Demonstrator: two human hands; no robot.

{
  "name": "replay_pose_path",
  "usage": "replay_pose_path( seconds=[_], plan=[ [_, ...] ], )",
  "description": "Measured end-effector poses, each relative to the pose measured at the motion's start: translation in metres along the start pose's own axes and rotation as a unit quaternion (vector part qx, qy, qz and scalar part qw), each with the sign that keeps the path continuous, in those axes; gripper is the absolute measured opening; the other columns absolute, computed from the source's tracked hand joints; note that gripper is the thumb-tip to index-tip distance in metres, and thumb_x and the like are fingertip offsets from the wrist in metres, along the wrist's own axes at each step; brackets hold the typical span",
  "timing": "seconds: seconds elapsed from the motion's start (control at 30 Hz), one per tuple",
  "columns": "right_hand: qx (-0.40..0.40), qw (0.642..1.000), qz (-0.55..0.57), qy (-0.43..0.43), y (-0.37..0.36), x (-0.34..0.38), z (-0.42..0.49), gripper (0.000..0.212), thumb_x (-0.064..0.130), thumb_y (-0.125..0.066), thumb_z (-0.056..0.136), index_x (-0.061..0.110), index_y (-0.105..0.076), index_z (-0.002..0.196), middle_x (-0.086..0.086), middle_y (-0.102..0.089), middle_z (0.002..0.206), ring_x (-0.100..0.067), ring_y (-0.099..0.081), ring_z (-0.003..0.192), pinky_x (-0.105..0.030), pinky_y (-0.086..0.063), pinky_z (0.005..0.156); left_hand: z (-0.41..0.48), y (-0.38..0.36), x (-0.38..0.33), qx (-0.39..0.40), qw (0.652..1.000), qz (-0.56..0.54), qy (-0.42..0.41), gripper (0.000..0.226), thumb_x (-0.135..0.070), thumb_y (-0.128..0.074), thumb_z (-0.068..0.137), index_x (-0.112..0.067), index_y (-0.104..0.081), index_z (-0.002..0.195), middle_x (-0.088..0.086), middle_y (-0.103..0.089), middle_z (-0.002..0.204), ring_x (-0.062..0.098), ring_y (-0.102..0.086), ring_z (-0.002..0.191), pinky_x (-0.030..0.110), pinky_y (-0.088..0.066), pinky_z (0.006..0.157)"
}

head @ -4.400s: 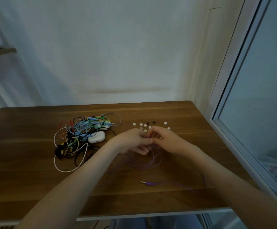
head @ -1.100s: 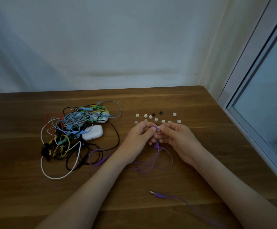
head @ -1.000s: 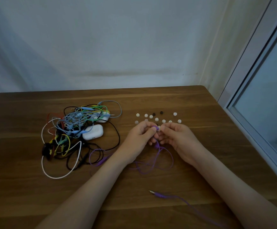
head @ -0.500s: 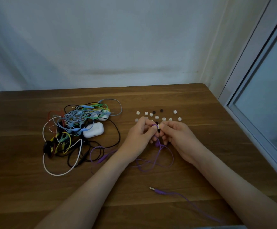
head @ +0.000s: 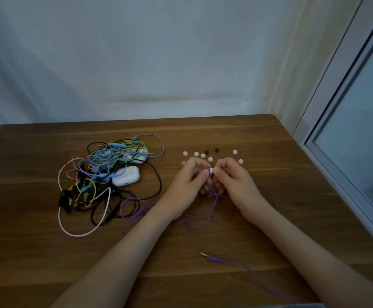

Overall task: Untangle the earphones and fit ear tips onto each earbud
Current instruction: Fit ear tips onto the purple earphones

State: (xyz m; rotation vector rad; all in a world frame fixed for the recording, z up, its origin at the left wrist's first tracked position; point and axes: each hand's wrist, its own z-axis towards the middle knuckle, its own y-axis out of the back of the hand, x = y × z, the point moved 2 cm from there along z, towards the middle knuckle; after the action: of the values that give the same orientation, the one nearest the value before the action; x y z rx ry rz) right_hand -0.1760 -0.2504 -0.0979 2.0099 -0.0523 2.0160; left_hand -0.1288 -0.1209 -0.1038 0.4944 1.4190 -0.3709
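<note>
A brown wooden tabletop point(head: 270, 138) is seen against a pale wall. A tangle of earphones point(head: 96, 174) is piled on its left part: blue, green, yellow, red, black and white cords knotted together. A purple set of earphones point(head: 205, 218) is laid apart from the pile, with thin cord looped loosely under and between the two hands.

The left hand point(head: 185, 187) and right hand point(head: 234, 183) are held together just above the tabletop centre. Two white cases point(head: 125, 179) are lodged in the tangle, one partly buried under cords. The purple plug point(head: 210, 257) is laid near the front edge, well apart from the hands.

Loose ear tips point(head: 203, 155), mostly white and two black, are scattered just behind the hands. A purple earbud point(head: 206, 169) is pinched in the curled left fingers point(head: 200, 177). A white ear tip point(head: 211, 170) is pinched by the curled right fingers point(head: 220, 172) and held against the earbud's end.
</note>
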Motion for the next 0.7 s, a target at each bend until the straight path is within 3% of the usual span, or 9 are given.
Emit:
replay_pose_path(
  seconds=[0.13, 0.27, 0.43, 0.57, 0.7],
  plan=[
    [-0.016, 0.983, -0.156, 0.094, 0.003, 0.0, 0.0, 0.009, 0.011, -0.05, 0.096, 0.019, -0.056, 0.093, -0.001, -0.06, 0.077, -0.008, -0.053, 0.063, -0.019, -0.042, 0.057, 0.001, 0.002, -0.004, 0.001, 1.0, -0.005, 0.007, 0.025, -0.007, -0.043, 0.1, -0.024, -0.059, 0.109, -0.002, -0.059, 0.074, 0.005, -0.057, 0.065, 0.023, -0.048, 0.065],
    [0.064, 0.957, -0.26, 0.107, 0.006, -0.002, 0.002, 0.012, 0.011, -0.057, 0.092, 0.019, -0.059, 0.099, 0.009, -0.059, 0.084, -0.005, -0.057, 0.075, -0.019, -0.045, 0.066, 0.002, 0.005, -0.003, -0.025, 0.997, -0.068, 0.031, 0.023, -0.008, -0.044, 0.099, -0.017, -0.065, 0.097, -0.002, -0.059, 0.068, 0.01, -0.055, 0.064, 0.022, -0.045, 0.061],
    [0.159, 0.917, -0.338, 0.138, 0.01, 0.0, 0.0, 0.016, 0.023, -0.066, 0.086, 0.019, -0.062, 0.101, 0.007, -0.05, 0.094, 0.001, -0.048, 0.079, -0.01, -0.039, 0.069, 0.0, 0.005, -0.002, -0.043, 0.997, -0.052, 0.034, 0.007, -0.016, -0.057, 0.095, -0.018, -0.06, 0.089, -0.008, -0.056, 0.061, 0.004, -0.052, 0.055, 0.02, -0.043, 0.058],
    [0.194, 0.891, -0.382, 0.151, 0.014, 0.001, -0.001, 0.009, 0.031, -0.064, 0.088, 0.028, -0.058, 0.094, 0.013, -0.047, 0.085, 0.001, -0.044, 0.079, -0.014, -0.033, 0.068, -0.001, 0.005, -0.003, -0.041, 0.998, -0.039, 0.034, 0.017, -0.021, -0.044, 0.101, -0.016, -0.058, 0.094, -0.005, -0.058, 0.063, 0.007, -0.053, 0.056, 0.022, -0.044, 0.056],
    [0.258, 0.878, -0.367, 0.163, 0.011, 0.002, -0.005, 0.009, 0.024, -0.06, 0.091, 0.027, -0.064, 0.098, 0.008, -0.054, 0.094, 0.003, -0.045, 0.09, -0.007, -0.032, 0.078, 0.0, 0.004, -0.004, -0.052, 0.998, -0.015, 0.033, 0.023, -0.018, -0.037, 0.103, -0.015, -0.056, 0.09, -0.003, -0.058, 0.065, 0.007, -0.053, 0.055, 0.022, -0.044, 0.057]
  ],
)
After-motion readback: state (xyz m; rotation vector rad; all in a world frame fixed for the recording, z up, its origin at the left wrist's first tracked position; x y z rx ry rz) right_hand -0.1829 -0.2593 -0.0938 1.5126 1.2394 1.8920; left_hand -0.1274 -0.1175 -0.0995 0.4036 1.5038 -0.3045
